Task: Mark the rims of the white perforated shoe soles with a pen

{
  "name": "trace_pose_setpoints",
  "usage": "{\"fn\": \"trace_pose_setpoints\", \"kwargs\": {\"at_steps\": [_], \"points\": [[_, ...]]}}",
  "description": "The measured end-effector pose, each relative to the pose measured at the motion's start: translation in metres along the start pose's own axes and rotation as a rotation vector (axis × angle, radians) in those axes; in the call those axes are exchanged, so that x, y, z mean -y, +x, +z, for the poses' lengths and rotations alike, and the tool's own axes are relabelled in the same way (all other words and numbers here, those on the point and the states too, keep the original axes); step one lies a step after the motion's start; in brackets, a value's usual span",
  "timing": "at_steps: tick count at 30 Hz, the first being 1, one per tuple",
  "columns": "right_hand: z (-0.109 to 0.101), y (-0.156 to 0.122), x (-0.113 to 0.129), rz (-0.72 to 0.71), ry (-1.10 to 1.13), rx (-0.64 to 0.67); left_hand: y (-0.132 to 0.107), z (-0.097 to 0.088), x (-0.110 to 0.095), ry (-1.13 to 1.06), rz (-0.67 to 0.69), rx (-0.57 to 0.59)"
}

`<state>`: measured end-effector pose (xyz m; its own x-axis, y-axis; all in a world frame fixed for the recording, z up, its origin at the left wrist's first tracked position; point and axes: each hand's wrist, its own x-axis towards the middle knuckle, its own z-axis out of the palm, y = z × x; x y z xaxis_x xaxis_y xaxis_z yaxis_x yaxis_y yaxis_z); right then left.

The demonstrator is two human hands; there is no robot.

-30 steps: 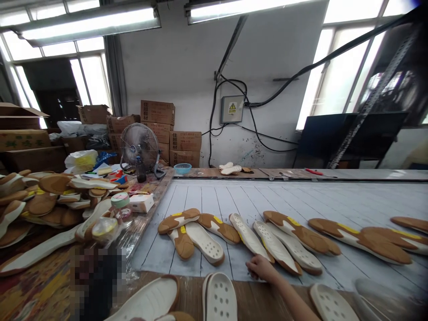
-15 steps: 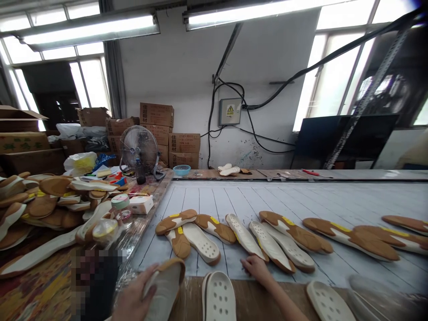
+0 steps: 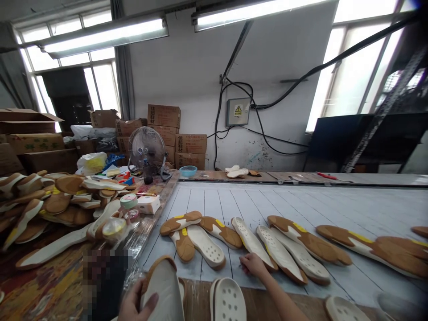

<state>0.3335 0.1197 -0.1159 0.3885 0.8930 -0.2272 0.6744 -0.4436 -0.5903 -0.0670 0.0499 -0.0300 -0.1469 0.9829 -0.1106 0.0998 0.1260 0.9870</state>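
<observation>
At the lower left, my left hand (image 3: 137,303) is closed round a shoe sole (image 3: 162,290) with a pale inner face and a brown rim, held tilted up with the thumb on the inner face. Part of another sole shows behind it. My right hand (image 3: 250,264) is over the near edge of the white lined surface (image 3: 214,196), with its fingers curled together. What they hold, if anything, is hidden. It is beside a pale sole (image 3: 252,243) lying inner face up. Several brown soles (image 3: 220,232) with yellow patches lie around on the lined surface.
A pair of pale soles (image 3: 229,298) with holes stands at the near edge. To the left is a heap of soles (image 3: 63,200), with a tape roll (image 3: 129,200), a small white box (image 3: 149,204), a dark bottle (image 3: 147,171) and a fan (image 3: 147,147). Cartons (image 3: 163,117) stand behind.
The view has turned a little left. My left hand has brought its sole more upright, with the inner face turned toward me. The right hand's fingers have curled in more.
</observation>
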Motion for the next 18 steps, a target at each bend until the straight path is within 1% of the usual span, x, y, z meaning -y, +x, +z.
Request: {"fn": "trace_pose_setpoints", "kwargs": {"at_steps": [1, 2, 5, 7, 9, 11, 12, 15, 17, 18], "points": [[-0.001, -0.002, 0.0, 0.009, 0.012, 0.007, 0.001, -0.002, -0.005, -0.035, 0.004, 0.027], [-0.003, -0.006, -0.001, 0.017, 0.025, 0.004, 0.001, -0.003, -0.008, -0.067, 0.035, 0.034], [-0.012, -0.02, 0.0, 0.042, 0.085, 0.016, 0.003, -0.001, -0.012, -0.067, 0.189, -0.039], [-0.02, -0.032, 0.009, 0.07, 0.156, 0.073, 0.004, -0.001, -0.012, 0.009, 0.287, -0.079], [-0.028, -0.049, 0.028, 0.065, 0.269, 0.123, 0.004, -0.001, -0.014, 0.091, 0.34, -0.06], [-0.034, -0.075, 0.056, -0.019, 0.414, 0.148, 0.002, 0.002, -0.02, 0.133, 0.365, -0.023], [-0.035, -0.091, 0.072, -0.099, 0.486, 0.163, -0.001, 0.005, -0.025, 0.137, 0.363, 0.002], [-0.03, -0.144, 0.123, -0.365, 0.643, 0.28, -0.013, 0.019, -0.041, 0.136, 0.342, 0.099], [-0.024, -0.173, 0.151, -0.476, 0.705, 0.372, -0.022, 0.027, -0.05, 0.119, 0.328, 0.181], [-0.022, -0.184, 0.16, -0.512, 0.726, 0.415, -0.025, 0.03, -0.054, 0.081, 0.31, 0.233]]}}
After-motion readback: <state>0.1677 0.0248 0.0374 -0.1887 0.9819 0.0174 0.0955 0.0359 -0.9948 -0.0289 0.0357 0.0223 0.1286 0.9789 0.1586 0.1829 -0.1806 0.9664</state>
